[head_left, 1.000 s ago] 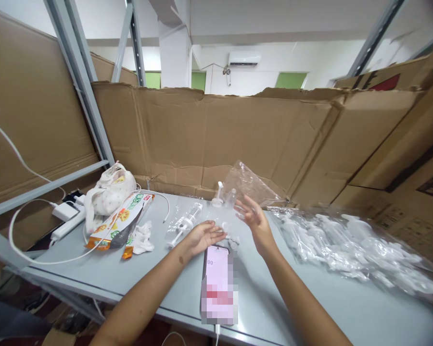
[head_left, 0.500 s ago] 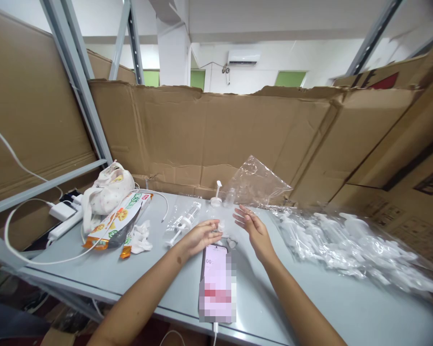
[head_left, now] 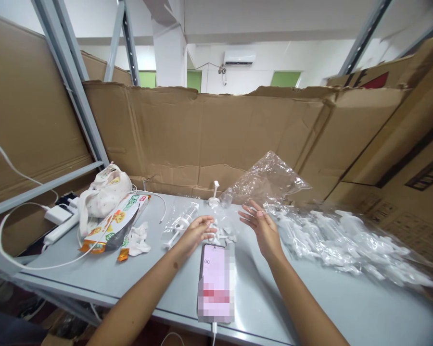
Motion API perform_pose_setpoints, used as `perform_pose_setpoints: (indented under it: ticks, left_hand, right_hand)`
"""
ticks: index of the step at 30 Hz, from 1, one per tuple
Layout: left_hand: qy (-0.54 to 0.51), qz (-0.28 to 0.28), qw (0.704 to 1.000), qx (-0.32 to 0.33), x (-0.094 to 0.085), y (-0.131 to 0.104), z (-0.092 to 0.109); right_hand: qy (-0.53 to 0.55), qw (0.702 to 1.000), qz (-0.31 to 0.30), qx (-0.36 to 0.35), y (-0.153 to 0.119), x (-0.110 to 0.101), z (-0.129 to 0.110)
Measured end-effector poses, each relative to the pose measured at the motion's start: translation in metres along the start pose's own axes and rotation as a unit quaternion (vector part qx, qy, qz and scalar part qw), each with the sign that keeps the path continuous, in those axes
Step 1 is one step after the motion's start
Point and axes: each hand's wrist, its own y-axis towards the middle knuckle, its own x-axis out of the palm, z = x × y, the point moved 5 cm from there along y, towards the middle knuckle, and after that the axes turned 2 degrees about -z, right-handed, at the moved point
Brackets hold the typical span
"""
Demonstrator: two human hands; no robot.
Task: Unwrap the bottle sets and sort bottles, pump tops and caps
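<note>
Two bare hands are above a grey surface [head_left: 346,307], apart from each other. The left hand [head_left: 196,234] is open, fingers loosely extended beside a cluster of small white pieces [head_left: 222,235] near the middle of the surface; whether it touches them cannot be told. The right hand [head_left: 262,227] is also open, fingers spread, close to a clear plastic bag [head_left: 270,179] that slopes up against a cardboard wall [head_left: 223,129] along the back edge; contact with the bag is unclear. Near that edge, left of the bag, stands a white piece with a round base and stem [head_left: 213,202]. A phone [head_left: 213,283] lies screen up, its lower end at the front edge, with a white cable [head_left: 214,328] plugged in. Left of the left hand is a syringe-like item [head_left: 183,224] in clear wrapping. Toward the left edge are a printed packet [head_left: 119,218], crumpled white tissue [head_left: 139,239] and a pale cloth bag [head_left: 106,192]. Toward the right edge lie bagged white parts [head_left: 332,240].
</note>
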Motion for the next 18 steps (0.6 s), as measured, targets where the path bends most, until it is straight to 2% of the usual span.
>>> perform_pose_setpoints:
  ticks: [3, 6, 9, 12, 14, 15, 18]
  left_hand:
    - [0.015, 0.039, 0.997, 0.062, -0.01, -0.002, 0.012]
    - [0.004, 0.06, 0.993, 0.103, -0.02, -0.004, 0.022]
    - [0.011, 0.068, 0.988, 0.135, -0.024, -0.007, 0.029]
    - [0.048, 0.085, 0.983, 0.158, -0.025, -0.01, 0.033]
    - [0.073, 0.097, 0.98, 0.156, -0.024, -0.01, 0.033]
    - [0.083, 0.098, 0.98, 0.15, -0.024, -0.01, 0.032]
    - [0.106, 0.079, 0.984, 0.119, -0.019, -0.009, 0.026]
  right_hand:
    - [0.021, 0.996, -0.061, 0.057, -0.001, 0.004, -0.001]
    - [0.014, 0.979, -0.162, 0.124, -0.007, 0.013, 0.004]
    - [-0.052, 0.94, -0.284, 0.182, -0.021, 0.026, 0.012]
    - [-0.119, 0.894, -0.382, 0.202, -0.035, 0.039, 0.016]
    - [-0.136, 0.885, -0.4, 0.194, -0.039, 0.045, 0.016]
    - [-0.139, 0.891, -0.39, 0.186, -0.038, 0.046, 0.015]
    - [-0.128, 0.935, -0.296, 0.15, -0.029, 0.042, 0.014]
